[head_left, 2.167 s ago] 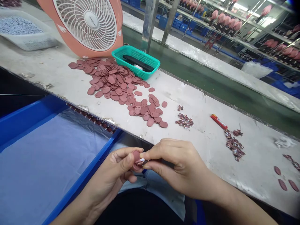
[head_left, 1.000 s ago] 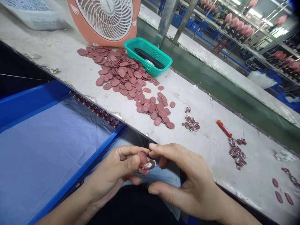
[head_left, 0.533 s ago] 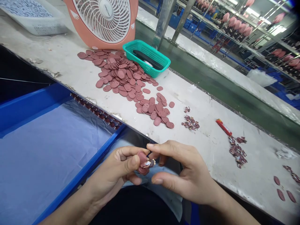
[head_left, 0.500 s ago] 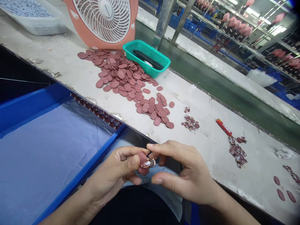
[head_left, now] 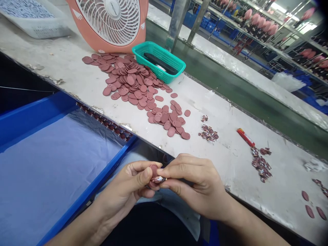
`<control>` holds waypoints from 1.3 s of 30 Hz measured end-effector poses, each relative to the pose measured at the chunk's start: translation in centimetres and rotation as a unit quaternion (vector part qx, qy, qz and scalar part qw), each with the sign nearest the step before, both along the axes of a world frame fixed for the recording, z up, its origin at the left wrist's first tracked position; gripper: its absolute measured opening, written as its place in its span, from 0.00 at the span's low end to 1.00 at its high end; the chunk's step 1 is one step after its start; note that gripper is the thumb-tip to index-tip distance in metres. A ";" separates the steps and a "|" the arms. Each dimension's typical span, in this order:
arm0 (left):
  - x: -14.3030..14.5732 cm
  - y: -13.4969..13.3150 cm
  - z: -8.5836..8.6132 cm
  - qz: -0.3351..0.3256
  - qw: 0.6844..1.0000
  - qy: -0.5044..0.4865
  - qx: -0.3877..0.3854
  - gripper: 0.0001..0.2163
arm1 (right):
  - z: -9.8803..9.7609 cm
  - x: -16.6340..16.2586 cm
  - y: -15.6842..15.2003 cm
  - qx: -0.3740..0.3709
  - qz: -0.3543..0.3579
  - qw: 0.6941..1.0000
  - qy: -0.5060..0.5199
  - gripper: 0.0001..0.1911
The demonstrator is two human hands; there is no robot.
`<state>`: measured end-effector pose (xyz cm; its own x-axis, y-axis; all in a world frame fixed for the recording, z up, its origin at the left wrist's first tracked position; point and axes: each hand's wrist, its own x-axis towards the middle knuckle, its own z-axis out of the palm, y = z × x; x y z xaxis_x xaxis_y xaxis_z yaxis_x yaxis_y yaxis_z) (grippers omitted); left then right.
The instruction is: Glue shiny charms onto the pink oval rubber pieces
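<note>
My left hand [head_left: 129,186] pinches reddish-brown oval discs [head_left: 154,169] between thumb and fingers, just past the table's near edge. A small brown and white figure-like piece [head_left: 159,179] sits against the discs; its exact kind is unclear. My right hand [head_left: 198,182] is closed, with thumb and fingertips pinching that small piece from the right. The fingertips partly cover both pieces. Beyond the hands lies a big heap of similar oval discs [head_left: 132,80], with a smaller cluster of discs [head_left: 167,119] nearer. Little piles of small brown pieces [head_left: 208,133] lie to the right.
An orange fan [head_left: 112,24] stands at the back beside a green basket [head_left: 159,61] holding dark objects. A white basket [head_left: 38,25] is at far left. Below the table edge sits a blue bin [head_left: 58,171]. A red packet [head_left: 245,137] lies on the right.
My right hand's fingers have come together and moved left onto the small piece; they were spread apart beside it. My left hand keeps its grip on the discs.
</note>
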<state>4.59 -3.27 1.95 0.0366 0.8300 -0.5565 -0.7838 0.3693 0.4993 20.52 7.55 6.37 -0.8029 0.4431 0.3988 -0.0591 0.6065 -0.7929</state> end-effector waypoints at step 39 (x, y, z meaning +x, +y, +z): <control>-12.7 -0.3 -6.0 0.315 0.849 0.411 -0.108 0.18 | -6.1 -6.7 -4.6 0.321 -0.117 0.939 0.037 0.06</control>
